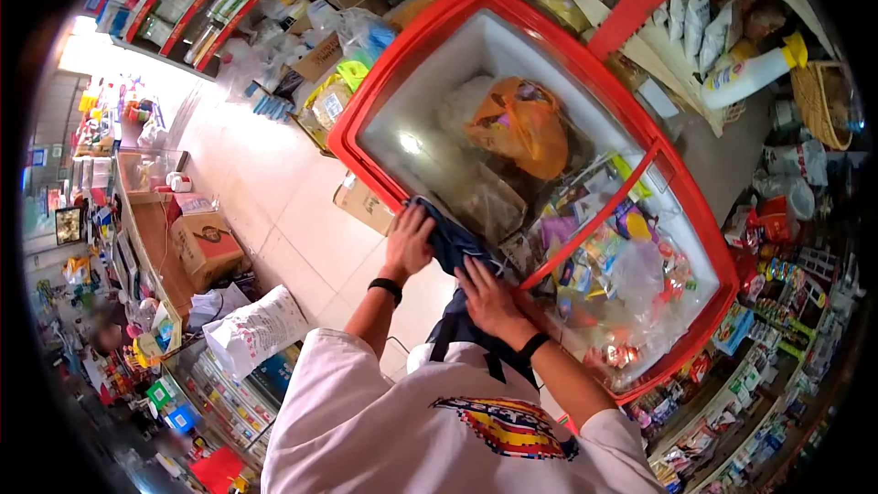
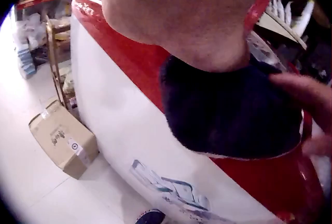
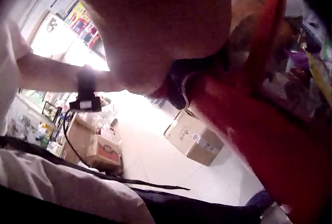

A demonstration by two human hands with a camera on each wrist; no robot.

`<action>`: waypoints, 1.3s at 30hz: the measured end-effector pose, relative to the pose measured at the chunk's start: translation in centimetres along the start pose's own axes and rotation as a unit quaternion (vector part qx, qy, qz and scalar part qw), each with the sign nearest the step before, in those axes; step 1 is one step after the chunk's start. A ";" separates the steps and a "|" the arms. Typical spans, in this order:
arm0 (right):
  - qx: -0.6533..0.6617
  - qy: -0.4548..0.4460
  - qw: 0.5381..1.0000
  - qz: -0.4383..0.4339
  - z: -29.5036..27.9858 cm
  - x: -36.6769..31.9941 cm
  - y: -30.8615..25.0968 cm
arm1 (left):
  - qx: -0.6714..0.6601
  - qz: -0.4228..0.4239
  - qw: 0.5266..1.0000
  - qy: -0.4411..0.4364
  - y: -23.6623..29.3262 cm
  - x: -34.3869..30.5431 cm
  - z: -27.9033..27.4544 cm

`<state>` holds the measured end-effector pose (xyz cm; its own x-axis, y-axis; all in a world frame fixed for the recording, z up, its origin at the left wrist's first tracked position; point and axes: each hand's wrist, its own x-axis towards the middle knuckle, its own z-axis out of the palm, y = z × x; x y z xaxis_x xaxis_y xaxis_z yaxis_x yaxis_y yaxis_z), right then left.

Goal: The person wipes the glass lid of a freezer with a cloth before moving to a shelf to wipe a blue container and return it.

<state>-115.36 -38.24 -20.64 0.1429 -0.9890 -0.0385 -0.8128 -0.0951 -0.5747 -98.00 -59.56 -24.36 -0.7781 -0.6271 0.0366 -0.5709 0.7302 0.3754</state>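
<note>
In the head view, the person's left hand (image 1: 409, 240) rested on a dark navy cloth (image 1: 448, 238), its fingers relaxed rather than clenched. The right hand (image 1: 494, 297) lay on the other end, fingers extended and pressing lightly. The cloth sat bunched along the near edge of a white chest freezer with a thick red rim (image 1: 375, 82) and glass top, beside the red crossbar (image 1: 594, 220). An orange plastic bag (image 1: 521, 128) showed inside, visible far better here than from either wrist.

The left wrist view alone gave the freezer's printed white side (image 2: 129, 120) and the cloth's pale-edged flap hanging over the rim. With so much overhanging, it could slip floorward if both palms lifted.

The right wrist view hid the right fingertips, but revealed a thin black cord (image 3: 70, 136) dangling from the black wristband (image 3: 85, 99) on the left arm; a wide sweep might snag it
</note>
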 end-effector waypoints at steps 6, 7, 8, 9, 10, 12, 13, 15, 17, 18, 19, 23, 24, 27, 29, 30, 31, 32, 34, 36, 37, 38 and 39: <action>-0.041 -0.045 0.997 0.048 0.4 1.0 -2.0 | 0.022 -0.090 0.996 0.011 -1.4 1.8 -2.1; -0.042 -0.044 0.997 0.041 0.3 1.1 -2.3 | 0.043 -0.082 0.995 0.031 -1.8 1.9 -1.4; -0.052 -0.045 0.997 0.034 0.1 1.8 -2.3 | 0.049 -0.084 0.995 0.039 -1.9 2.0 -0.7; -0.063 -0.041 0.997 0.029 -0.1 2.6 -2.0 | 0.072 -0.115 0.990 0.019 -1.4 2.4 -0.4; -0.063 -0.035 0.997 0.030 0.2 3.0 -1.6 | 0.093 -0.145 0.985 -0.005 -0.9 2.8 0.1; -0.090 -0.033 0.995 -0.010 0.9 3.7 -0.6 | 0.113 -0.150 0.982 -0.023 -1.1 3.6 0.6; -0.096 -0.018 0.995 -0.025 1.2 4.2 -0.2 | 0.138 -0.146 0.979 -0.030 -1.5 3.8 0.5; -0.075 -0.009 0.997 -0.026 1.5 5.1 0.2 | 0.166 -0.142 0.973 -0.071 -2.8 4.5 -0.2; -0.054 -0.006 0.998 -0.022 1.5 5.9 0.0 | 0.153 -0.134 0.977 -0.066 -3.8 5.0 -1.3; -0.033 -0.018 0.999 -0.016 1.3 7.1 -0.4 | 0.142 -0.133 0.979 -0.057 -4.9 5.4 -1.4; -0.012 -0.028 0.999 -0.011 1.1 8.4 -0.6 | 0.136 -0.127 0.982 -0.035 -5.9 5.7 -1.3; 0.018 -0.015 1.000 0.004 1.9 13.2 -1.5 | 0.126 -0.119 0.984 -0.043 -9.3 6.8 -2.5; 0.003 -0.032 0.999 0.002 2.1 14.2 -1.6 | 0.128 -0.109 0.985 -0.043 -10.7 6.7 -2.0; -0.017 -0.058 0.998 0.020 2.5 18.0 -1.9 | 0.113 -0.056 0.992 -0.027 -13.0 6.0 -1.0; -0.019 -0.089 0.995 0.035 2.7 18.9 -2.5 | 0.086 -0.075 0.989 -0.095 -11.3 6.6 -4.7; -0.022 -0.091 0.995 0.039 2.6 19.5 -2.8 | 0.060 -0.077 0.990 -0.101 -11.9 7.0 -5.1; -0.007 -0.098 0.994 0.049 2.5 20.3 -2.9 | 0.031 -0.057 0.997 -0.048 -12.8 7.2 -4.5; 0.008 -0.106 0.993 0.058 2.4 20.9 -3.0 | 0.010 -0.058 0.997 -0.056 -13.7 7.3 -4.6; -0.004 -0.100 0.993 0.062 2.2 21.8 -3.2 | -0.011 -0.078 0.996 -0.052 -15.0 7.7 -4.9; 0.016 -0.064 0.995 0.079 2.3 22.2 -3.7 | -0.011 -0.072 0.996 -0.047 -15.5 7.8 -5.0; 0.014 -0.029 0.996 0.078 2.3 22.5 -3.9 | -0.006 -0.061 0.997 -0.039 -15.6 8.1 -5.2; 0.011 -0.024 0.995 0.092 2.3 22.7 -4.1 | -0.012 -0.047 0.998 -0.043 -15.5 8.5 -5.5; 0.017 -0.029 0.993 0.109 2.2 22.7 -4.4 | -0.035 -0.081 0.995 -0.055 -15.1 8.8 -5.9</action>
<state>-107.32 -60.06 -20.77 -0.0018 -0.9772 -0.2125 -0.8089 0.1264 -0.5741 -94.65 -77.69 -24.25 -0.7041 -0.6981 -0.1302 -0.6742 0.5996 0.4311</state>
